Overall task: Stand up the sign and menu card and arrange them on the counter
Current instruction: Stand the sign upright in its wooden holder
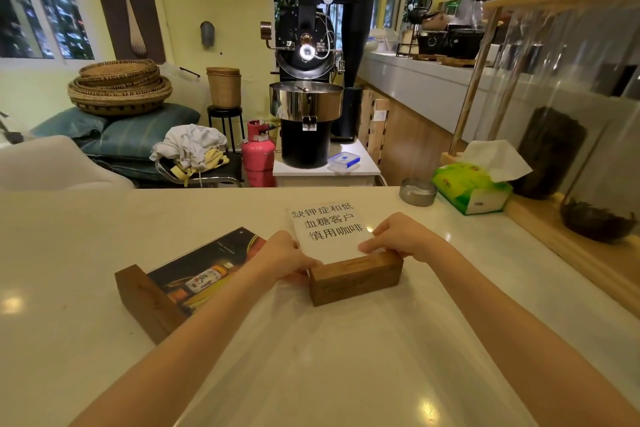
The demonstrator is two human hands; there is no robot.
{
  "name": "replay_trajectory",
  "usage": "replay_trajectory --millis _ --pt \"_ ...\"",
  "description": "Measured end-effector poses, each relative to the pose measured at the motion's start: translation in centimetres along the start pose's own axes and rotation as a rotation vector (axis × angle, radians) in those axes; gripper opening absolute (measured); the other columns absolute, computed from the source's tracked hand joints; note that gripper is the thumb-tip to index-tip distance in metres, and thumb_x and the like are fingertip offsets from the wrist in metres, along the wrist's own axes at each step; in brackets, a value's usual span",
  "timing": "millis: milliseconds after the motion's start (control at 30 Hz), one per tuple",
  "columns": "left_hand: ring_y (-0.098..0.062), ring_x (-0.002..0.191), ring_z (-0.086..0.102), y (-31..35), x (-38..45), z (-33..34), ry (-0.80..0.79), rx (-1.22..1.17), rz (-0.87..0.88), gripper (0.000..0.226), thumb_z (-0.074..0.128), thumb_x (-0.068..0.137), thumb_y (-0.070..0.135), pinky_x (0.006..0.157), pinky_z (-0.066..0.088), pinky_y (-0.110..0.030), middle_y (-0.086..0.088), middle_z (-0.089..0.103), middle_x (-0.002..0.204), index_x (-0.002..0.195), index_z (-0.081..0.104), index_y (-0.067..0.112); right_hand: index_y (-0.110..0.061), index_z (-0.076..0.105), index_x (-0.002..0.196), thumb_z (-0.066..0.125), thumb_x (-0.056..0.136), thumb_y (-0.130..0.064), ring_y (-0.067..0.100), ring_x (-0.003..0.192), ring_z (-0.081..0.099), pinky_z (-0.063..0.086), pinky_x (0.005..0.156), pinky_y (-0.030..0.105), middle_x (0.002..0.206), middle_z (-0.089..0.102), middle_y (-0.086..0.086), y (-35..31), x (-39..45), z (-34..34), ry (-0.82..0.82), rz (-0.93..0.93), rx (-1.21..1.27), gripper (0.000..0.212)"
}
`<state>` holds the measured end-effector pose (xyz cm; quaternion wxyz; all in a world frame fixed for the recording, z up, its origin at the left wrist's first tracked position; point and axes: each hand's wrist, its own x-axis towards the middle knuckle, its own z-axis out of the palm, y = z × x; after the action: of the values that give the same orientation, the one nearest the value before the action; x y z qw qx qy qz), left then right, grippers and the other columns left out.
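Observation:
A white sign (327,227) with black Chinese characters sits in a wooden block base (355,277) near the middle of the pale counter (346,357). The sign leans away from me, low over the counter. My left hand (282,258) grips its left lower edge beside the block. My right hand (401,236) holds its right lower edge at the block's far end. To the left, a dark menu card (204,270) picturing a bottle lies flat, fixed in its own wooden base (149,302).
A metal ashtray (417,191) and a green tissue pack (472,189) sit at the counter's far right. A wooden frame with clear panels (561,135) runs along the right edge. Beyond the counter stand a coffee roaster (306,80) and a red gas cylinder (258,149).

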<state>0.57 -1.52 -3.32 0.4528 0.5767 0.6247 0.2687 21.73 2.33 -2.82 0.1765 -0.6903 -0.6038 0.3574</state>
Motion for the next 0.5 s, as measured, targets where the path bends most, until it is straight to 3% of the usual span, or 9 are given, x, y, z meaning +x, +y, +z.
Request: replay_trajectory --millis 67,133,300,500 --pt "-0.029 0.100 0.062 0.1 0.1 -0.2 0.018 -0.031 0.032 0.049 0.075 0.067 0.007 0.086 0.053 -0.040 -0.018 0.064 0.113 0.110 0.051 -0.001 -0.013 0.060 0.089 0.077 0.066 -0.031 0.011 0.064 0.052 0.039 0.049 0.021 0.072 0.056 -0.008 -0.1 -0.1 0.1 0.048 -0.033 0.054 0.034" --pt "-0.027 0.091 0.064 0.3 0.1 -0.5 0.018 -0.073 0.057 0.050 0.075 0.066 0.005 0.075 0.058 -0.042 -0.015 0.064 0.106 0.106 0.045 0.008 -0.015 0.057 0.093 0.078 0.065 -0.031 0.010 0.067 0.053 0.041 0.050 0.021 0.073 0.055 -0.010 -0.2 -0.1 0.1 0.091 -0.068 0.116 0.039" --pt "-0.020 0.077 0.062 0.5 0.2 -1.1 0.092 -0.060 0.175 0.052 0.077 0.063 0.006 0.049 0.058 -0.028 -0.006 0.056 0.089 0.097 0.040 0.019 -0.020 0.050 0.093 0.079 0.064 -0.032 0.008 0.070 0.057 0.043 0.051 0.017 0.079 0.057 -0.010 -0.1 -0.7 0.4 0.190 -0.212 0.234 0.043" --pt "-0.019 0.074 0.061 0.6 0.1 -1.2 0.178 0.075 0.365 0.051 0.075 0.066 0.010 0.056 0.057 -0.032 0.000 0.055 0.085 0.099 0.037 0.021 -0.026 0.050 0.081 0.079 0.065 -0.025 0.013 0.076 0.063 0.053 0.054 0.023 0.086 0.062 -0.006 0.1 -1.5 0.8 0.267 -0.352 0.388 0.033"
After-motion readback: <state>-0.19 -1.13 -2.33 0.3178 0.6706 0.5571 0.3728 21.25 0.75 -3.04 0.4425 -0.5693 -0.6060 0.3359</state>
